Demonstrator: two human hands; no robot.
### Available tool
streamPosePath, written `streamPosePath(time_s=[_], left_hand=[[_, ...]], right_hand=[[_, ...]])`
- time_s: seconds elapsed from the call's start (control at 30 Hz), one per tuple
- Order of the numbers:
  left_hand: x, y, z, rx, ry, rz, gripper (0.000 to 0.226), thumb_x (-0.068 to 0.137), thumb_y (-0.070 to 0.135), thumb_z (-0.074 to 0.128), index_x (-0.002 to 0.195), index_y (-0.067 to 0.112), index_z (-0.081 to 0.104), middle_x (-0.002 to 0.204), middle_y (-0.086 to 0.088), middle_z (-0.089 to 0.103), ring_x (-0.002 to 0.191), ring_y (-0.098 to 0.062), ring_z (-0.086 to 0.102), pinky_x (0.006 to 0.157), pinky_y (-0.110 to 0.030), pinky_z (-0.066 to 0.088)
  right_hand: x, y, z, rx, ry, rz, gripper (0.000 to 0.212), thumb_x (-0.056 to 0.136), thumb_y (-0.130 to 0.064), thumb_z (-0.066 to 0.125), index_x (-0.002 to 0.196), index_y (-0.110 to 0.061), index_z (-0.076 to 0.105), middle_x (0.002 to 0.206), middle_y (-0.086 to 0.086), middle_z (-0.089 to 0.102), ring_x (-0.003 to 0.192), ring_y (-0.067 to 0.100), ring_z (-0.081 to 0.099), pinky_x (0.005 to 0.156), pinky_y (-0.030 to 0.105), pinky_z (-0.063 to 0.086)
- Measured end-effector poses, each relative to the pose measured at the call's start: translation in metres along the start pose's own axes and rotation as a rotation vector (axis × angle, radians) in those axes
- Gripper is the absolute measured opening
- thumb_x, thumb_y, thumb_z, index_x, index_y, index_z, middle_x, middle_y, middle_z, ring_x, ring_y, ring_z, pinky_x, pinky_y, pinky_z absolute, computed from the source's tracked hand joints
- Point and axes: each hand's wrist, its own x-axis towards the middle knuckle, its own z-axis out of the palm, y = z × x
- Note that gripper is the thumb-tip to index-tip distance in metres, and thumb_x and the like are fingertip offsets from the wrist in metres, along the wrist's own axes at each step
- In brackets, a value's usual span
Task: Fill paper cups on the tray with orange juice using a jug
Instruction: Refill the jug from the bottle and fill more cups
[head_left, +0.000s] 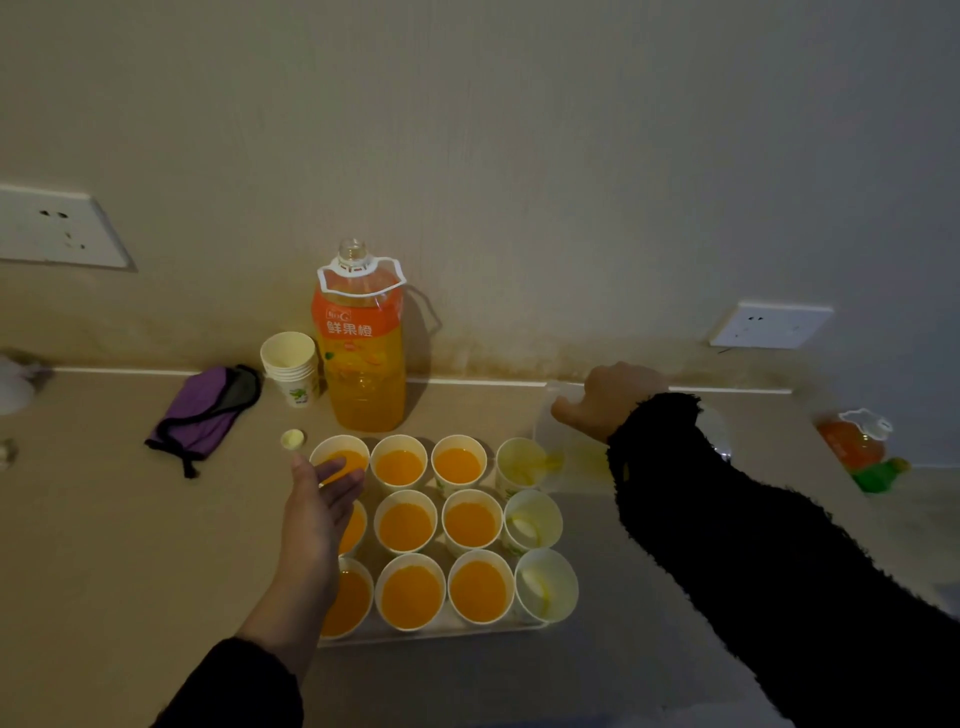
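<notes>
A clear tray (431, 637) on the counter holds several paper cups in rows. Most are full of orange juice (405, 526); the three in the right column (532, 519) are empty. My left hand (317, 501) hovers open over the tray's left cups, fingers stretched toward a small bottle cap (292, 439). My right hand (605, 400) is curled over the top of a clear, nearly empty jug (576, 452) standing just right of the tray's far corner. A big orange juice bottle (361, 353) stands uncapped behind the tray.
A stack of spare paper cups (291, 364) stands left of the bottle, with a purple pouch (205, 410) further left. A second juice bottle (860, 449) lies on its side at the far right. The wall runs close behind the counter.
</notes>
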Motion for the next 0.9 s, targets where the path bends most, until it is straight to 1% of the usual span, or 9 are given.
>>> streamPosePath(time_s=[0.1, 0.23, 0.33, 0.4, 0.53, 0.77, 0.9], left_hand=[[-0.0007, 0.0002, -0.0004, 0.008, 0.000, -0.001, 0.059, 0.099, 0.054, 0.017, 0.116, 0.011, 0.054, 0.113, -0.014, 0.063, 0.112, -0.024, 0.057, 0.100, -0.035, 0.035], [-0.0020, -0.0004, -0.0013, 0.013, 0.001, 0.004, 0.058, 0.099, 0.053, 0.017, 0.116, 0.011, 0.054, 0.112, -0.014, 0.063, 0.112, -0.025, 0.057, 0.100, -0.035, 0.035], [-0.0016, 0.0000, -0.0014, 0.019, 0.006, 0.003, 0.058, 0.099, 0.054, 0.017, 0.115, 0.012, 0.054, 0.111, -0.013, 0.063, 0.112, -0.025, 0.057, 0.102, -0.036, 0.035], [-0.0007, 0.0009, -0.0006, 0.020, 0.019, -0.001, 0.058, 0.099, 0.053, 0.017, 0.114, 0.012, 0.054, 0.111, -0.013, 0.063, 0.112, -0.026, 0.057, 0.102, -0.037, 0.035], [-0.0001, 0.0013, 0.0013, 0.030, 0.027, -0.006, 0.058, 0.099, 0.053, 0.017, 0.114, 0.012, 0.055, 0.111, -0.013, 0.063, 0.112, -0.025, 0.057, 0.102, -0.037, 0.035], [-0.0002, 0.0020, 0.0030, 0.025, 0.024, -0.011, 0.059, 0.099, 0.053, 0.017, 0.115, 0.012, 0.055, 0.110, -0.013, 0.063, 0.110, -0.024, 0.057, 0.100, -0.035, 0.035], [-0.0003, 0.0030, 0.0038, 0.024, 0.022, -0.015, 0.058, 0.100, 0.052, 0.016, 0.115, 0.011, 0.054, 0.111, -0.013, 0.063, 0.111, -0.025, 0.057, 0.101, -0.035, 0.034]], right_hand=[[0.0015, -0.0010, 0.0014, -0.023, 0.013, -0.007, 0.061, 0.083, -0.066, 0.036, 0.058, -0.013, 0.051, 0.054, 0.000, 0.047, 0.049, 0.014, 0.045, 0.050, 0.021, 0.031], [0.0045, -0.0017, 0.0017, -0.026, 0.014, -0.010, 0.060, 0.082, -0.066, 0.037, 0.059, -0.012, 0.053, 0.053, 0.000, 0.045, 0.048, 0.014, 0.043, 0.049, 0.020, 0.030], [0.0060, -0.0019, 0.0018, -0.015, 0.016, -0.012, 0.061, 0.082, -0.066, 0.038, 0.056, -0.013, 0.051, 0.053, 0.000, 0.046, 0.048, 0.015, 0.044, 0.049, 0.020, 0.030], [0.0072, -0.0018, 0.0015, -0.017, 0.015, -0.011, 0.061, 0.082, -0.066, 0.037, 0.059, -0.012, 0.054, 0.054, 0.000, 0.048, 0.049, 0.014, 0.045, 0.050, 0.020, 0.031], [0.0082, -0.0023, 0.0027, -0.029, 0.002, -0.010, 0.063, 0.082, -0.067, 0.036, 0.071, -0.012, 0.065, 0.055, 0.000, 0.047, 0.051, 0.017, 0.046, 0.051, 0.020, 0.032], [0.0078, -0.0039, 0.0035, -0.034, -0.001, -0.004, 0.062, 0.082, -0.067, 0.037, 0.063, -0.012, 0.057, 0.056, 0.001, 0.050, 0.050, 0.015, 0.047, 0.052, 0.021, 0.033], [0.0077, -0.0044, 0.0032, -0.031, -0.004, -0.018, 0.061, 0.083, -0.067, 0.037, 0.066, -0.012, 0.060, 0.056, 0.001, 0.050, 0.051, 0.015, 0.047, 0.051, 0.021, 0.032]])
